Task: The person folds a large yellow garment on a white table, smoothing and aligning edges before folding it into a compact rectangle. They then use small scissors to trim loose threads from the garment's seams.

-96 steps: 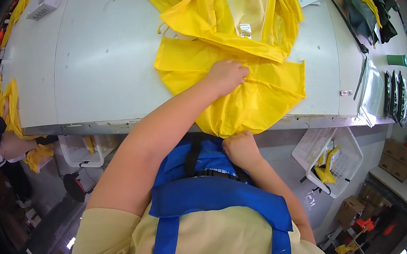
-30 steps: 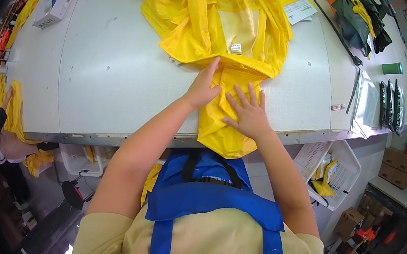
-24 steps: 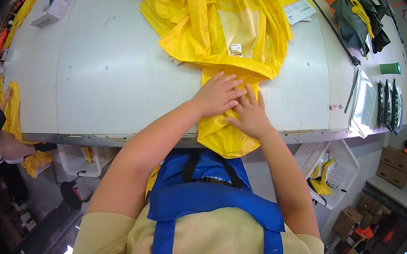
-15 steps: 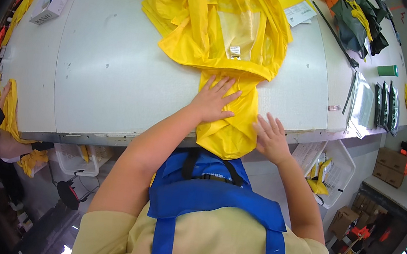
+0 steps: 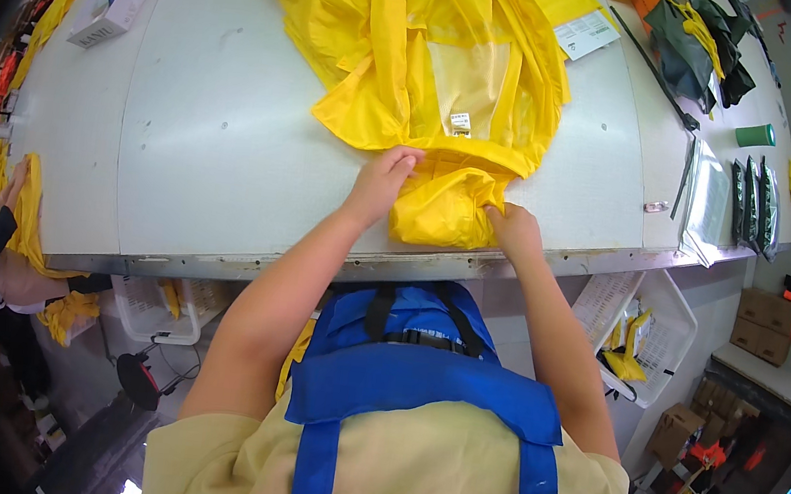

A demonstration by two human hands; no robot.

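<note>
A yellow raincoat [image 5: 383,60] lies spread on the table, with a pale inner panel [image 5: 464,74] and a small white label showing. Its near end, a hood-like piece [image 5: 443,215], is bunched and partly folded back toward the collar, above the table's front edge. At the left end of the collar seam, my left hand [image 5: 381,182] has thumb and fingers pressed together on the yellow cloth. My right hand [image 5: 517,232] grips the right side of the folded piece, its thumb on top and most fingers out of sight.
White table [image 5: 220,159] with a metal front edge. On the right lie dark packets [image 5: 754,205], a green roll [image 5: 754,136] and clear plastic sheets [image 5: 705,199]. A box [image 5: 116,5] stands far left. White baskets [image 5: 663,336] hang below. Another person's hand [image 5: 12,184] touches yellow cloth.
Both hands were spread, the left flat on the hood piece and the right beside it. Now both grip it, and its near end has moved up from over the edge onto the table.
</note>
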